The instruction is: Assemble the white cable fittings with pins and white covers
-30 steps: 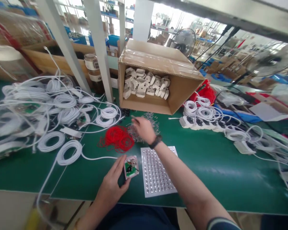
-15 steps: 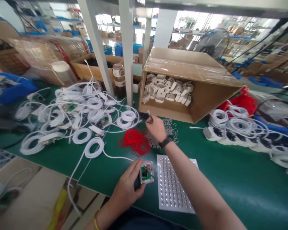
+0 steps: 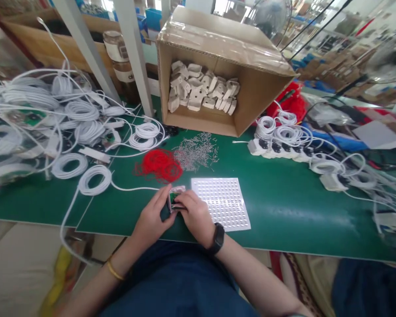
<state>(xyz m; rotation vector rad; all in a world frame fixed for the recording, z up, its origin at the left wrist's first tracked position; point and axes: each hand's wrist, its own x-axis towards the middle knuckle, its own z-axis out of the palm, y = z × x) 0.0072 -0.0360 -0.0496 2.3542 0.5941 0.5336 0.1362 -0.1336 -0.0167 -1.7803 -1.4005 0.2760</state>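
My left hand grips a small white housing by its left side and lower edge. A green circuit board shows inside it, partly covered by fingers. From the housing a white cable runs left to a coil on the green table. My right hand, with a black band on its wrist, is closed at the housing's open face. Its fingertips pinch something dark at the board, too hidden to name.
Right of the housing lies a sheet of small shiny domes. Beyond are red rings, loose screws and a cardboard box of white housings. Coiled cables crowd the left; wired white units line the right.
My right hand has come back from the small black pieces by the box corner to the housing in my left hand. The head view has shifted right and down.
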